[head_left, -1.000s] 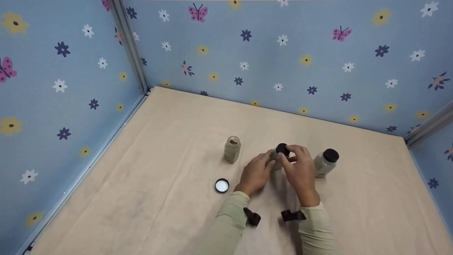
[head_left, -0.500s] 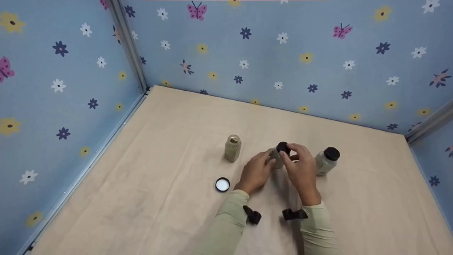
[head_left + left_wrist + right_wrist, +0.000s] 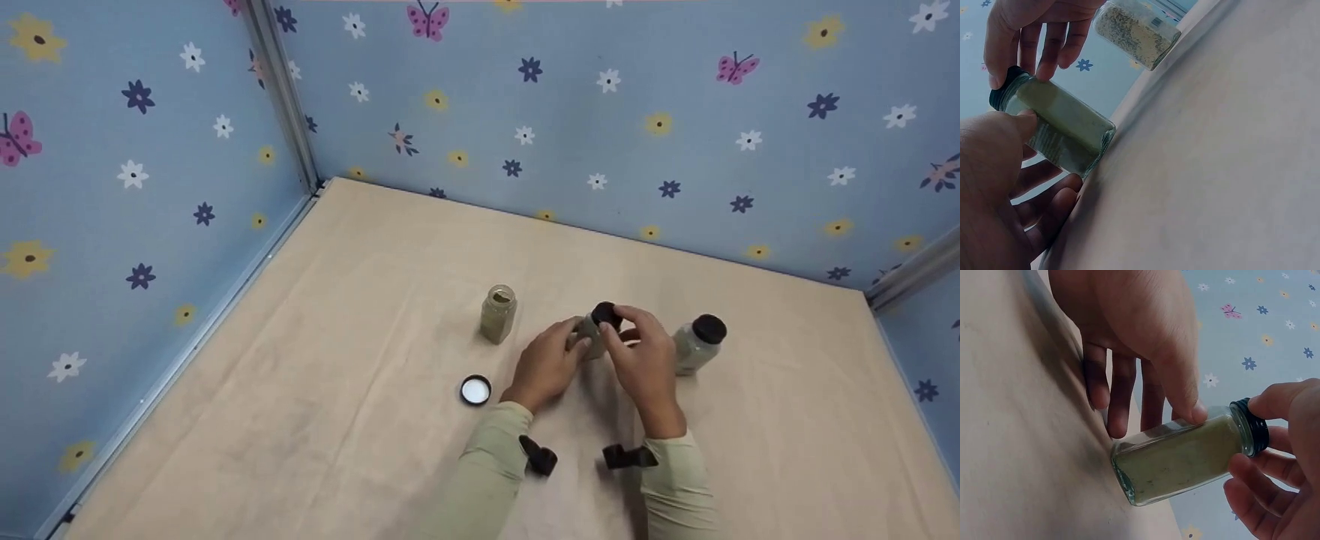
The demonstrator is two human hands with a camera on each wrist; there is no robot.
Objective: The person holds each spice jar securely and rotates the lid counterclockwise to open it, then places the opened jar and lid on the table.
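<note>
A glass spice jar point(image 3: 1179, 461) of green-brown powder stands on the cloth between my hands. My left hand point(image 3: 546, 366) holds its body, thumb on one side and fingers behind. The thumb and fingers of my right hand point(image 3: 643, 360) pinch the black screw cap point(image 3: 606, 316), which sits on the jar's neck. To the left stands an uncapped jar point(image 3: 498, 319) with similar contents. A loose black cap point(image 3: 475, 390) lies in front of it, white inside facing up. Right of my right hand is a capped jar point(image 3: 1134, 34) of coarse pale flakes.
A beige cloth point(image 3: 300, 420) covers the table. Blue patterned panels point(image 3: 570, 112) rise at the back and both sides, joined by metal posts point(image 3: 281, 97). Black straps with camera mounts point(image 3: 628, 456) sit on both wrists.
The view shifts slightly. Both hands stay on the middle jar, left on the body and right on the cap, with hardly any visible movement.
</note>
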